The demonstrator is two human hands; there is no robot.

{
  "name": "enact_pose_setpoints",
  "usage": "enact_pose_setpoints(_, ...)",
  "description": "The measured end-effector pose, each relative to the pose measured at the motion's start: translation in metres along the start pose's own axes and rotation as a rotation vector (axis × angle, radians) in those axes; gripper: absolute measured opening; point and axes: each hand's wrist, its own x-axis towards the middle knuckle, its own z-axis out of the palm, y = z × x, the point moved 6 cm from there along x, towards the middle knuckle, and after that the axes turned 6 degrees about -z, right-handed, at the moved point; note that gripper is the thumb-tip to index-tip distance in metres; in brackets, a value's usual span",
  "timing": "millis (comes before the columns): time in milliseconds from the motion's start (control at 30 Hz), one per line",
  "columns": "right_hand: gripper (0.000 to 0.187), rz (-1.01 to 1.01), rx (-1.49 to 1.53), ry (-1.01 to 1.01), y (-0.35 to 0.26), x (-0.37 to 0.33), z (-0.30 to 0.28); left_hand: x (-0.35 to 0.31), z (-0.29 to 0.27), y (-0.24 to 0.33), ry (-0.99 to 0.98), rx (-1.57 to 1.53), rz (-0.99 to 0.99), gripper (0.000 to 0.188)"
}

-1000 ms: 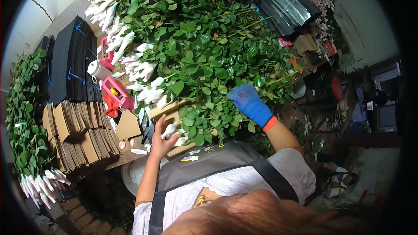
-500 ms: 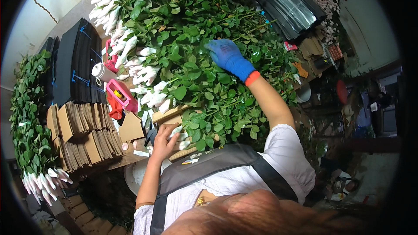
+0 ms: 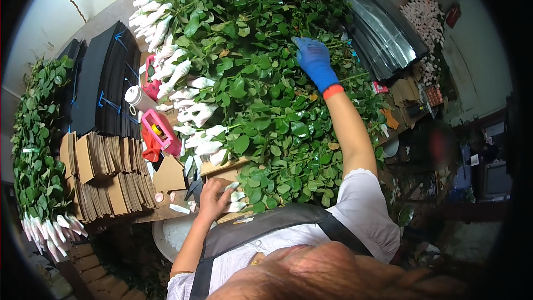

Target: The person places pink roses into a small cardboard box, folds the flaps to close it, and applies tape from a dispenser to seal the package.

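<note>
My bare left hand [image 3: 212, 199] is at the near edge of the table, its fingers bent around the end of a white-netted flower bud [image 3: 235, 196]. More netted buds lie beside it against a wooden strip [image 3: 223, 166]. My right hand [image 3: 315, 60], in a blue glove with an orange cuff, reaches far into a deep pile of leafy flower stems [image 3: 277, 128]. Its fingers are drawn together among the leaves, and what they grip is hidden. The pile's white-netted heads [image 3: 197, 112] point left, and its stems run to the right.
Left of the pile stand a pink tape dispenser [image 3: 161, 133], a white bottle [image 3: 139, 99], stacked brown cardboard [image 3: 105, 169] and black sheets [image 3: 102, 83]. A leafy bundle [image 3: 41, 139] stands at far left. Clear plastic sleeves [image 3: 383, 28] lie at the back right. A white bucket [image 3: 166, 239] sits below the table edge.
My right hand has moved farther away and to the right over the leaves. The left hand keeps its place by the netted buds. The whole view has shifted slightly.
</note>
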Motion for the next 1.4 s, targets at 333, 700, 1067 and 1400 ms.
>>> enact_pose_setpoints(333,0.024,-0.172,0.131,0.2,0.044,0.032,-0.043,-0.002,0.004,-0.005,0.017,-0.04,0.024,0.016)
enact_pose_setpoints(700,0.041,-0.137,0.071,0.76,0.057,-0.056,-0.154,-0.001,0.005,-0.006,0.034,-0.069,0.072,0.014)
enact_pose_setpoints(1067,0.032,-0.349,-0.03,-0.098,-0.065,-0.189,-0.153,-0.006,0.013,-0.034,0.029,-0.174,-0.176,0.052)
enact_pose_setpoints(1400,0.028,-0.253,-0.238,-0.977,-0.086,-0.274,-0.024,-0.004,0.007,-0.016,0.104,-0.162,0.006,0.059)
